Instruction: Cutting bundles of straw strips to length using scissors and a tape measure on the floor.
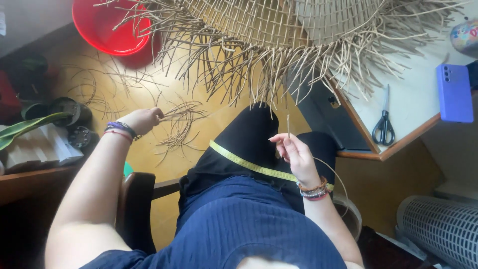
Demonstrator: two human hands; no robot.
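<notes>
My left hand [142, 119] reaches out to the left and pinches thin rattan strands [181, 117] from a loose bundle lying on the wooden floor. My right hand [295, 152] is raised over my lap and holds a single thin cane strand [288, 124] upright; the strand loops back past my wrist. A large half-woven cane basket [279, 25] with many loose ends hanging down rests on the table edge above my knees. A yellow measuring tape [249, 164] lies across my black trousers.
Black scissors [384, 124] and a purple phone [454, 92] lie on the white table [413, 99] at right. A red bowl [107, 27] sits on the floor at top left. Dark pots with a plant [64, 112] stand left. A white grille-fronted appliance [440, 229] stands at bottom right.
</notes>
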